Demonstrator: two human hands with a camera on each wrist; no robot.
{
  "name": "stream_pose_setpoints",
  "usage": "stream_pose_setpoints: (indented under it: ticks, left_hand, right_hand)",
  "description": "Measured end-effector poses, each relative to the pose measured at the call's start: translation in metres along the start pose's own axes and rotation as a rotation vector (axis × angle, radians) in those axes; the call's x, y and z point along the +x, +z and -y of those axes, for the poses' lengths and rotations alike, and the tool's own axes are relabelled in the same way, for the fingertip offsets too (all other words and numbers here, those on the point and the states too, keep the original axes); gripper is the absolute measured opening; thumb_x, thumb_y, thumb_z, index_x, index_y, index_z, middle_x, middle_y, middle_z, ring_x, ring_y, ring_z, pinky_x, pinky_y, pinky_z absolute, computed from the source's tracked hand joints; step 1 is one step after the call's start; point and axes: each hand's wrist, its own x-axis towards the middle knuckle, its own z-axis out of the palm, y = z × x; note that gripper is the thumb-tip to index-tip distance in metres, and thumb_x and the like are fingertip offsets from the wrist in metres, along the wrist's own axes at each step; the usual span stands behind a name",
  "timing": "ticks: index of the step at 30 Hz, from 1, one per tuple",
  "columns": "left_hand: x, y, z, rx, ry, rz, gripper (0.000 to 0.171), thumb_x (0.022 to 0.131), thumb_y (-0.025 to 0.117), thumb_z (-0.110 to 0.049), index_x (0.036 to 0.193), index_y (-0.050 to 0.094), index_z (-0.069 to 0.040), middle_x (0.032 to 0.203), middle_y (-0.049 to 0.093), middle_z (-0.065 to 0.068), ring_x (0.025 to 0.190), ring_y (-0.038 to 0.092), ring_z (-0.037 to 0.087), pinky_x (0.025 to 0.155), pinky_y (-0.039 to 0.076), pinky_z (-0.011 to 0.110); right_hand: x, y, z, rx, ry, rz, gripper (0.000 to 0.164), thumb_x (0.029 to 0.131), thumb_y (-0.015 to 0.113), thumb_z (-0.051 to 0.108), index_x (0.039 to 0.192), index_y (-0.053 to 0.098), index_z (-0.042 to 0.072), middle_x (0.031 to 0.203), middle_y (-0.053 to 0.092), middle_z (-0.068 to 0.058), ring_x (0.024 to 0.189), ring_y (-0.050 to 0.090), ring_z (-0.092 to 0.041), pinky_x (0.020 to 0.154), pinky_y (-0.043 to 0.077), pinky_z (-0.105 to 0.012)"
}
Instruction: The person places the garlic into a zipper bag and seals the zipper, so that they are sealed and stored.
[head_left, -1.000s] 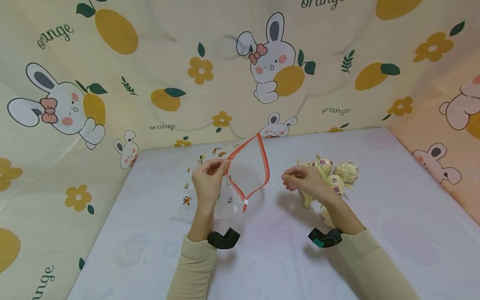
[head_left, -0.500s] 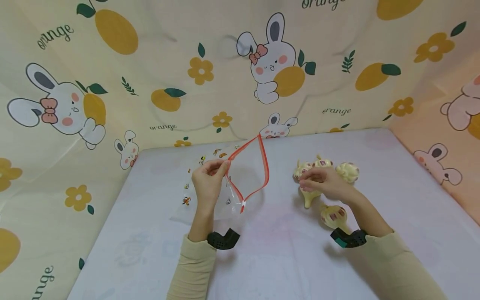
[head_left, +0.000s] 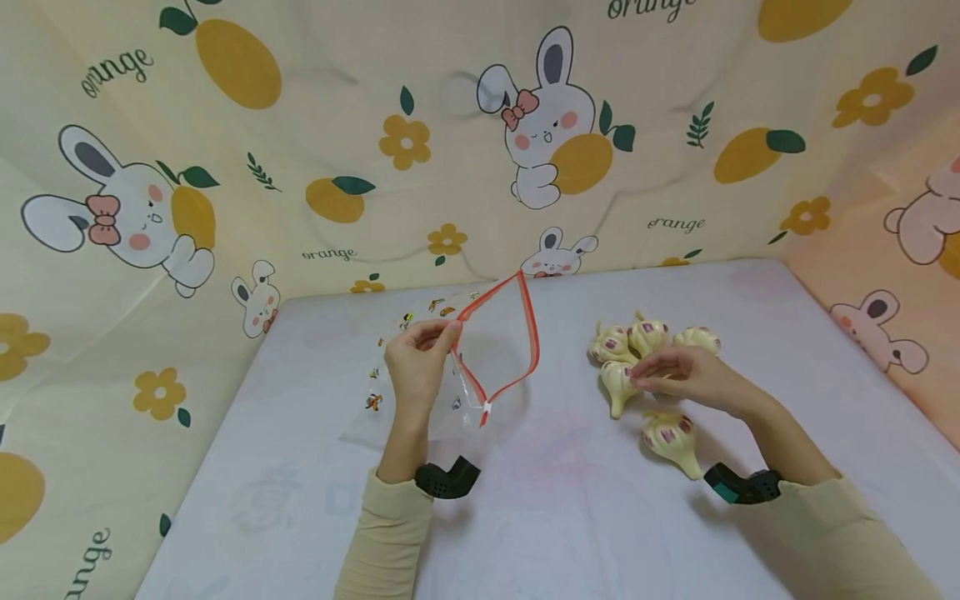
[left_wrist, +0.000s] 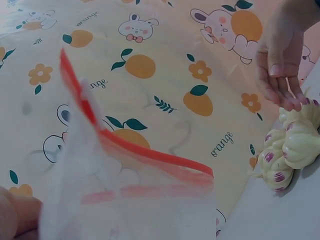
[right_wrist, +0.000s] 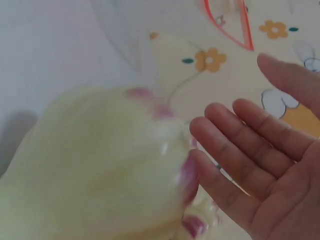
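Observation:
My left hand [head_left: 416, 358] pinches the rim of a clear zip bag [head_left: 534, 333] between thumb and fingers. The bag has a red zip, a white slider at its near end and small cartoon prints; its mouth gapes toward the right. My right hand [head_left: 693, 379] hovers over the garlic bulbs, fingers extended and holding nothing. Pale bulbs with purple patches lie grouped beneath it, including one garlic bulb [head_left: 618, 383] by the fingertips. A separate garlic bulb [head_left: 670, 437] lies nearer me. Close up in the right wrist view, a garlic bulb [right_wrist: 110, 165] looks large and blurred beside the relaxed fingers.
A white-covered table [head_left: 555, 500] lies beneath everything. Behind it and at both sides hangs a cream cloth [head_left: 450, 192] printed with rabbits and oranges. Black wrist cameras sit on both wrists, including the left wrist camera [head_left: 447, 477].
My right hand has moved right, from beside the bag to over the garlic bulbs, uncovering the bulbs at the left and the nearest one. The left hand and bag hold almost still.

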Motion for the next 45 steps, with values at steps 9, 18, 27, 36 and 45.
stream_pose_setpoints:
  ticks: [9, 18, 27, 36, 45]
  left_hand:
    - [0.002, 0.000, 0.000, 0.001, -0.019, 0.000, 0.017, 0.084, 0.074, -0.012, 0.089, 0.073, 0.005, 0.088, 0.073, 0.026, 0.061, 0.059, -0.005, 0.058, 0.050, 0.007]
    - [0.002, 0.000, 0.001, 0.006, -0.025, -0.002, 0.016, 0.083, 0.075, -0.010, 0.087, 0.073, 0.005, 0.085, 0.072, 0.027, 0.058, 0.058, -0.005, 0.055, 0.049, 0.008]
    - [0.002, 0.000, 0.001, -0.005, -0.034, 0.003, 0.015, 0.084, 0.074, -0.010, 0.089, 0.072, 0.005, 0.087, 0.072, 0.027, 0.059, 0.058, -0.004, 0.056, 0.049, 0.008]
    - [0.002, 0.000, 0.001, -0.008, -0.022, -0.004, 0.015, 0.083, 0.074, -0.009, 0.088, 0.072, 0.006, 0.085, 0.072, 0.028, 0.057, 0.057, -0.006, 0.055, 0.049, 0.007]
    - [0.002, 0.000, 0.002, 0.004, -0.024, -0.005, 0.015, 0.084, 0.074, -0.009, 0.088, 0.072, 0.006, 0.085, 0.072, 0.027, 0.058, 0.057, -0.005, 0.055, 0.048, 0.008]
  right_hand:
    - [-0.013, -0.004, -0.020, 0.031, -0.044, 0.045, 0.024, 0.091, 0.064, 0.009, 0.112, 0.064, -0.003, 0.102, 0.072, 0.014, 0.095, 0.069, -0.001, 0.078, 0.056, -0.014]
    - [-0.025, -0.009, -0.031, 0.063, -0.090, 0.131, 0.030, 0.090, 0.063, 0.003, 0.117, 0.058, -0.009, 0.111, 0.068, 0.023, 0.103, 0.064, 0.007, 0.083, 0.054, -0.011]
    - [-0.030, -0.012, -0.037, 0.056, -0.148, 0.221, 0.039, 0.085, 0.066, -0.001, 0.122, 0.055, -0.009, 0.123, 0.063, 0.023, 0.113, 0.056, 0.012, 0.090, 0.052, -0.014]
    - [-0.033, -0.010, -0.048, 0.108, -0.217, 0.297, 0.045, 0.085, 0.065, -0.004, 0.125, 0.049, -0.017, 0.129, 0.057, 0.028, 0.118, 0.050, 0.016, 0.093, 0.046, -0.008]
    - [-0.033, -0.007, -0.053, 0.121, -0.179, 0.298, 0.048, 0.085, 0.067, -0.002, 0.126, 0.049, -0.018, 0.127, 0.057, 0.030, 0.115, 0.052, 0.016, 0.090, 0.048, -0.009]
